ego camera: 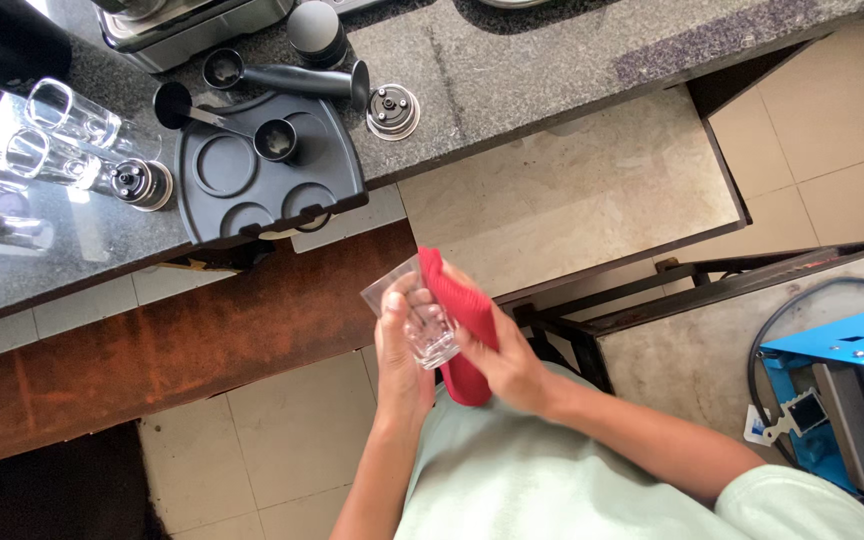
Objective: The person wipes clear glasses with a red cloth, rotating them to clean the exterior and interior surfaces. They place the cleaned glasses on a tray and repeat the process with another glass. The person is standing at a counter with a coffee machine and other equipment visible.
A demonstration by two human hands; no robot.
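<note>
Left hand (pixel 402 350) is raised before the chest, forearm upright, fingers curled tight around a clear glass (pixel 420 322). Right hand (pixel 508 362) reaches in from the side, fingers pressing a red cloth (pixel 464 312) against the glass, just beside the left fingertips.

The glass (pixel 422 325) in my left hand (pixel 399 362) is clear and smooth, with glints on its thick base. The cloth (pixel 464 312) under my right hand (pixel 508 365) is red, soft and matt, with fine ribs. On the far side, the counter (pixel 512 70) is speckled grey stone, polished enough to mirror light at the far left. The tray (pixel 262 175) there is matt black plastic. The shot glasses (pixel 42 140) on the left are clear and glossy. The cabinet front (pixel 182 340) below looks like rough, worn reddish-brown wood. My shirt (pixel 542 480) is pale green matt fabric. The floor tiles (pixel 292 430) look smooth, faintly sheened beige.
</note>
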